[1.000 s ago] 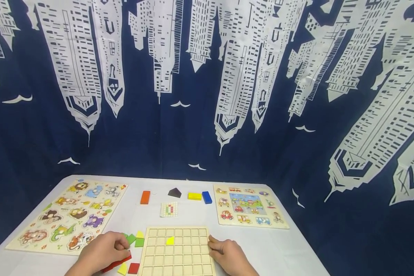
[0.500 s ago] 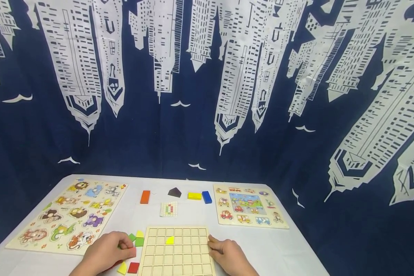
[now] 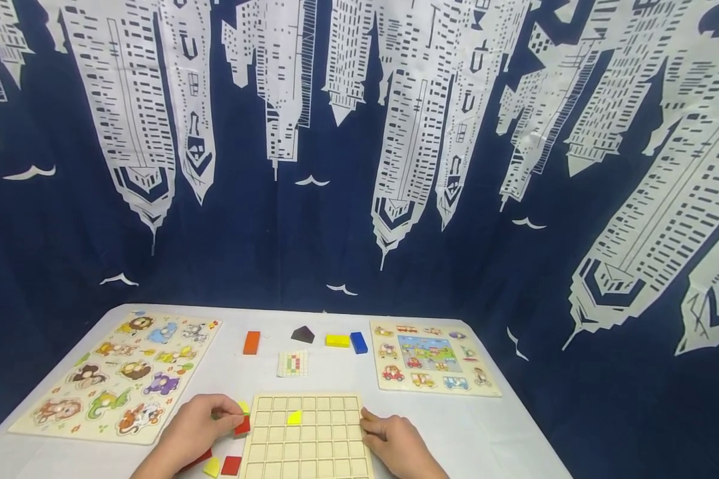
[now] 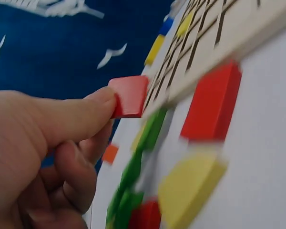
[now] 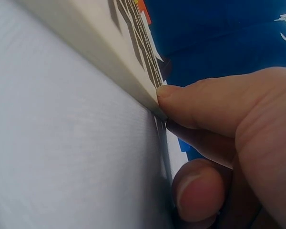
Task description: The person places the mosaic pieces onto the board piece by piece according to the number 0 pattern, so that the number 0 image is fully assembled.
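A wooden grid board [image 3: 308,439] lies at the near middle of the white table, with one yellow tile [image 3: 295,418] set in a cell. My left hand [image 3: 200,422] pinches a red square tile [image 3: 242,426] [image 4: 129,97] at the board's left edge [image 4: 205,57]. Loose red [image 3: 232,465] [image 4: 210,102], yellow [image 3: 212,467] [image 4: 188,185] and green [image 4: 133,181] tiles lie beside that hand. My right hand [image 3: 389,439] holds the board's right edge [image 5: 100,47], its thumb [image 5: 214,102] pressed on the rim.
An animal peg puzzle [image 3: 120,376] lies at the left and a vehicle peg puzzle [image 3: 433,359] at the right. Behind the board are a small pattern card [image 3: 293,364] and orange [image 3: 251,342], dark [image 3: 303,334], yellow [image 3: 338,340] and blue [image 3: 359,342] blocks. A skyline curtain hangs behind.
My left hand has moved right from the loose tiles to the board's left edge, now with a red tile in its fingers. My right hand has stayed on the board.
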### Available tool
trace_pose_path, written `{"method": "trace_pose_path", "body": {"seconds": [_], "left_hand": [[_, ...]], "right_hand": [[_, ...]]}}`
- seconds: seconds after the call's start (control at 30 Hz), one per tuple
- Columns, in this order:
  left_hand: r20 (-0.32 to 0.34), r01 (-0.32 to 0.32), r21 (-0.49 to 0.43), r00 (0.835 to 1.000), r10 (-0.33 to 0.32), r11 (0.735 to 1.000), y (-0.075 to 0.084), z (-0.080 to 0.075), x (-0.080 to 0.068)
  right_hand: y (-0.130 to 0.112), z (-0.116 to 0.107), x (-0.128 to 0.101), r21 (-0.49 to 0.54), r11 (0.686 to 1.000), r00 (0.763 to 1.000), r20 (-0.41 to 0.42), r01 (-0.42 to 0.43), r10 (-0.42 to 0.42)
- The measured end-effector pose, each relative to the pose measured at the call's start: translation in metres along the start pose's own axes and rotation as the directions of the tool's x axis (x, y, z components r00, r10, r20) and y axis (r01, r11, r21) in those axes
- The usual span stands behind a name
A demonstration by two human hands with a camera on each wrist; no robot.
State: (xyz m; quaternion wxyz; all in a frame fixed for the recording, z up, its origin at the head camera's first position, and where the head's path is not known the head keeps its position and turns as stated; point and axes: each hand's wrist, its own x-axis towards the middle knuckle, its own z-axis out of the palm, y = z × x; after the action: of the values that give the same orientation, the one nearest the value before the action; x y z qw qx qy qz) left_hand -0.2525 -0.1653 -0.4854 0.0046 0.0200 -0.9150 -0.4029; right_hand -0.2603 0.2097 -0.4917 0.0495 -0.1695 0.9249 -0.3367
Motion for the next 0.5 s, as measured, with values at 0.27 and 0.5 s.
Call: {"method": "trace_pose_path", "body": {"seconds": [0.27, 0.5], "left_hand": [[0.030, -0.009, -0.112, 0.999, 0.013, 0.994, 0.042, 0.019, 0.011], [0.054, -0.090, -0.047, 0.994, 0.092, 0.995, 0.069, 0.043, 0.027]], "right_hand": [[0.002, 0.000, 0.002, 0.014, 1.000, 1.000, 0.004, -0.013, 0.013], [0.003, 0.000, 0.004, 0.037, 0.999, 1.000, 0.018, -0.016, 0.015]]}}
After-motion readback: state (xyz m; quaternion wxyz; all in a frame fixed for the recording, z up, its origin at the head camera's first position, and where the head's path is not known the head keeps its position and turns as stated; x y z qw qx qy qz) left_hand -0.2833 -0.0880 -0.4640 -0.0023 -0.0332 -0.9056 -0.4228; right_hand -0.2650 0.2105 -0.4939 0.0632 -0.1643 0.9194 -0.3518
